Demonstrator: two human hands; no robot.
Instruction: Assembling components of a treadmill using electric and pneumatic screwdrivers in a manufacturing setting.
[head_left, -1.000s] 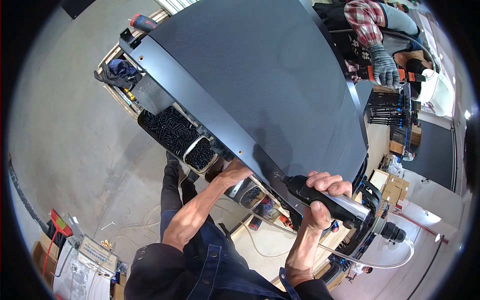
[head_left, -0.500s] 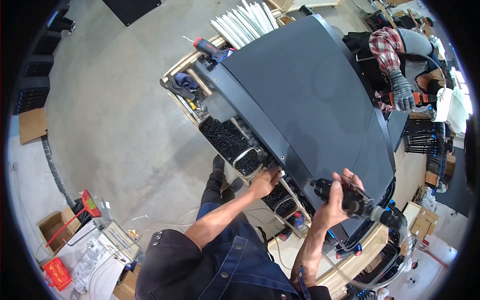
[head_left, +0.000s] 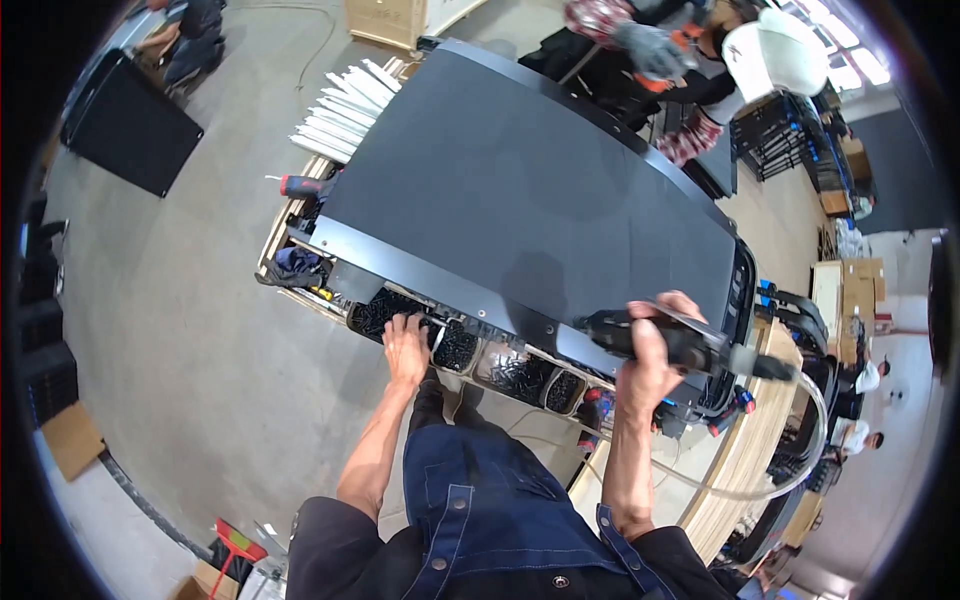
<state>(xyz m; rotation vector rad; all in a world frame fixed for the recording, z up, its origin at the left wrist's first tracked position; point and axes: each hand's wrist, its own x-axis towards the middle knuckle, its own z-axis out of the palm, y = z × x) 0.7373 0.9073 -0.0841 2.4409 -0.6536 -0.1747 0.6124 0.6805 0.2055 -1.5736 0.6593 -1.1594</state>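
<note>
My left hand reaches into a bin of black screws at the near left edge of the bench, fingers stretched out and the tips down among the screws. In my right hand is a black air screwdriver with a clear hose trailing from its back end. The driver lies level above the near right part of a large dark grey panel, its tip toward the left and blurred. Small holes show along the panel's near metal edge.
More screw bins line the bench's near side. A red and black power tool and a stack of white strips sit at the left. Across the panel, a co-worker's gloved hand holds an orange tool. Another person crouches far left by a black panel.
My left hand has left the panel's near edge and gone left into the screw bin. The view has turned. My right hand still grips the air screwdriver over the panel.
</note>
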